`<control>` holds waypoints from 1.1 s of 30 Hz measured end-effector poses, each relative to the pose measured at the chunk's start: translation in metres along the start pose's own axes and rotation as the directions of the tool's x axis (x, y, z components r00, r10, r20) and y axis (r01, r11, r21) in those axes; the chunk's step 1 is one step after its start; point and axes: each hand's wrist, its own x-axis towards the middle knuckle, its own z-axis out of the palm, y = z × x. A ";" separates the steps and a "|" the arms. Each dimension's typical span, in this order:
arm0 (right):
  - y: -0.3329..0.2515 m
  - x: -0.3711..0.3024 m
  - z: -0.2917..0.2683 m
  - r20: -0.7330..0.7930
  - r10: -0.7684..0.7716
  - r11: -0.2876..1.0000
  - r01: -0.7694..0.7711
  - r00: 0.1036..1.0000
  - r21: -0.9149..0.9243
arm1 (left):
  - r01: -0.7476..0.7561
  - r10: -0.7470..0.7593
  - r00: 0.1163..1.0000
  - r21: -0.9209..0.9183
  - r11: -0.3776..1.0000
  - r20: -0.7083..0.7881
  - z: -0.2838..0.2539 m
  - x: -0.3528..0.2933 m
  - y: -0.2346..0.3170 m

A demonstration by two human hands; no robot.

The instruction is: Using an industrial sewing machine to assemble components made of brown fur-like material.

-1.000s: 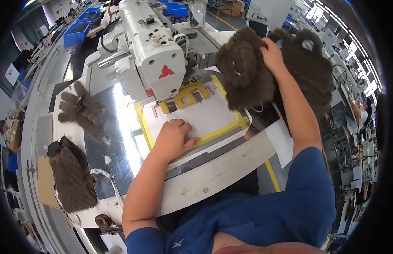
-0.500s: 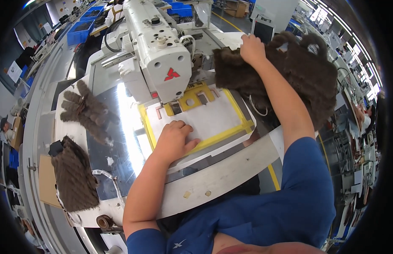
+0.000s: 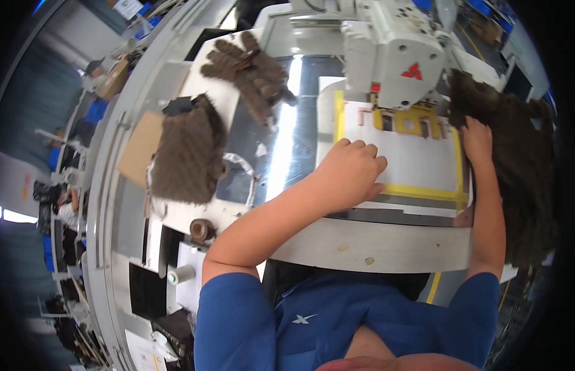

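Observation:
A white sheet [image 3: 417,162] edged with yellow tape lies under the head of a white sewing machine [image 3: 392,68]. At the sheet's near left part rests my left hand [image 3: 352,170], its fingers bent and the thumb apart, with nothing visible in it. My right hand [image 3: 478,141] is at the sheet's right side, fingers closed on the left edge of a dark brown fur piece [image 3: 516,185]; its fingertips are partly hidden. The fur hangs down on the right. A yellow plate [image 3: 410,122] with cut-outs sits on the sheet's far part, below the machine head.
Left of the sheet, on the shiny metal surface, lies a brown furry glove-shaped piece [image 3: 253,74]. Nearer are a brown fur bundle [image 3: 189,151], a cardboard piece [image 3: 139,148], a brown roll [image 3: 202,230] and a white spool [image 3: 181,274]. A person [image 3: 69,210] works far left.
The view has swung left. My right hand has come from the fur's far edge nearer to me, beside the sheet. My left hand stays over the sheet's near left part.

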 end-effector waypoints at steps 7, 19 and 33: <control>-0.008 -0.024 -0.006 -0.135 0.051 0.962 -0.012 0.989 0.272 | 0.688 -0.605 0.703 0.144 0.711 -0.373 -0.075 -0.085 -0.136; -0.009 -0.026 -0.019 -0.169 0.129 0.898 -0.043 0.977 0.438 | 0.842 -0.766 0.494 0.008 0.539 -0.412 -0.063 -0.183 -0.304; -0.015 -0.026 -0.018 -0.151 0.150 0.881 -0.063 0.977 0.469 | 0.680 -0.799 0.492 -0.420 0.601 -0.346 -0.074 -0.248 -0.383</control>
